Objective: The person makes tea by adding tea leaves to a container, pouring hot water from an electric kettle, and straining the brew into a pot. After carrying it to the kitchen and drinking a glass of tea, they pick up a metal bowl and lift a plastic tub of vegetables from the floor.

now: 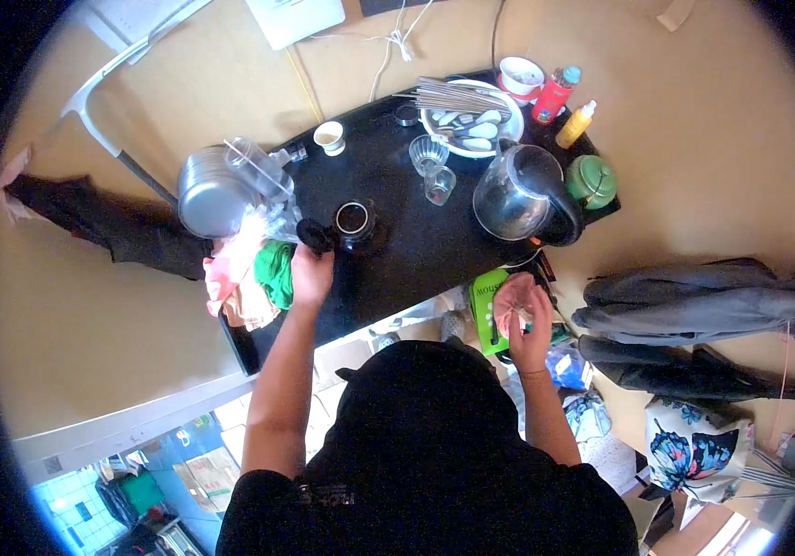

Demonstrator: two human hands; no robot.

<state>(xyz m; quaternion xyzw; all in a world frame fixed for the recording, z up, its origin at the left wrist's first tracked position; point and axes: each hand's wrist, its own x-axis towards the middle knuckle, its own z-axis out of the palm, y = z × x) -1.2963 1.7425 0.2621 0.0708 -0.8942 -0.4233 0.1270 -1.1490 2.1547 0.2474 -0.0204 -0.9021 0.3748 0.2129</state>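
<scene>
My left hand is closed on a small black round object that looks like a lid, above the left part of the black table. Just right of it stands a dark jar with a pale ring around its top. Out past the table's front edge, my right hand grips a crumpled pink cloth. A bright green box is close beside the cloth. Near my left wrist lie a green cloth and a pale pink cloth.
The black table carries a glass kettle, two small glasses, a white bowl of spoons and sticks, a paper cup, stacked metal pans and a green pot. Dark clothes hang at right.
</scene>
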